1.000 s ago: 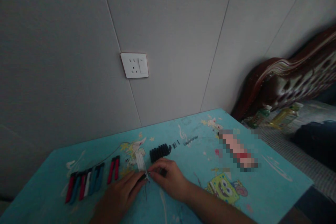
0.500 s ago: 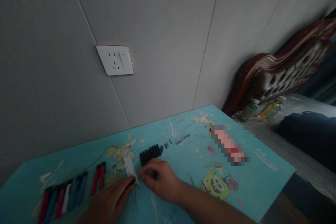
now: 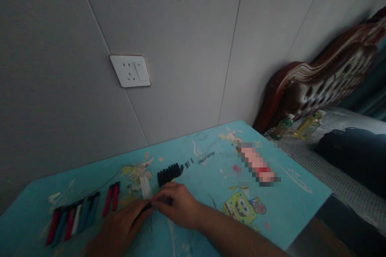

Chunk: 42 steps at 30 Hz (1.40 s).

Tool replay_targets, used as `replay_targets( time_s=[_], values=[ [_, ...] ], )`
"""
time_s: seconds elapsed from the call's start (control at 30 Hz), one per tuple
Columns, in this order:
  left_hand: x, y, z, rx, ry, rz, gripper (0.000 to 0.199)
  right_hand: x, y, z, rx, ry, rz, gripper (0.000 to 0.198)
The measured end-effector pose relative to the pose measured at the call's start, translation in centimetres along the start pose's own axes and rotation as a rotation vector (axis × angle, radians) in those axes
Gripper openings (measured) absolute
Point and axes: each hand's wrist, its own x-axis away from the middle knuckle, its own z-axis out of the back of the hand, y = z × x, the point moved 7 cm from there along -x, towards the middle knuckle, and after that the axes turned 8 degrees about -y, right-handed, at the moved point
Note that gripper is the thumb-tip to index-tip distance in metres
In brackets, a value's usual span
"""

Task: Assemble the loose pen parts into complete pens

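Observation:
My left hand (image 3: 123, 225) is closed, with a slim black piece (image 3: 147, 205) held between thumb and fingers. My right hand (image 3: 177, 204) pinches at the tip of that piece, its fingertips meeting the left ones. What lies between the right fingertips is too small to make out. Just beyond the hands is a bundle of thin white strips (image 3: 146, 186), its near end covered by fingers. A row of black parts (image 3: 169, 174) lies behind my right hand. Small dark bits (image 3: 188, 163) trail off to the right of that row.
Left on the blue table (image 3: 211, 192) lie several slim red, blue and white sticks (image 3: 72, 219) with black ends, and two red ones (image 3: 111, 198) apart. A blurred pink item (image 3: 256, 162) lies at right. A wall socket (image 3: 131, 71) is behind; bottles (image 3: 309, 125) stand beyond the table.
My right hand has moved left, bringing its fingertips against the black piece in my left hand. The view has shifted slightly; the things on the table lie as before.

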Motion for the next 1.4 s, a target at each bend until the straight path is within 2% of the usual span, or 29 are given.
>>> replay_targets(
  time_s=[0.3, 0.47, 0.6, 0.73, 0.87, 1.0, 1.23, 1.4],
  values=[
    [-0.3, 1.9, 0.9, -0.033, 0.087, -0.043, 0.023, -0.1, 0.0, 0.2, 0.107, -0.019, 0.027, 0.021],
    [-0.5, 3.3, 1.5, -0.050, 0.094, -0.010, 0.020, 0.1, -0.3, 0.0, 0.234, -0.034, -0.011, 0.036],
    [-0.7, 3.4, 1.5, -0.017, 0.061, 0.055, 0.016, 0.4, -1.3, 0.4, 0.186, -0.048, 0.009, 0.021],
    [-0.7, 3.4, 1.9, 0.011, 0.034, 0.100, 0.016, 0.4, -2.0, 0.4, 0.126, -0.111, 0.061, 0.018],
    [-0.6, 4.0, 2.2, 0.006, 0.042, 0.051, 0.023, 0.2, -0.9, 0.5, 0.134, -0.083, 0.002, 0.018],
    [-0.6, 4.0, 2.0, -0.016, 0.035, 0.015, 0.029, 0.3, 0.1, 0.6, 0.238, -0.070, -0.084, 0.031],
    [-0.9, 3.7, 2.3, -0.023, 0.018, 0.025, 0.027, 0.3, -1.1, 0.7, 0.245, -0.123, -0.022, 0.014],
    [-1.0, 4.4, 2.9, -0.069, 0.048, -0.032, 0.023, 0.2, -1.7, 0.7, 0.342, -0.170, 0.037, 0.019]
  ],
)
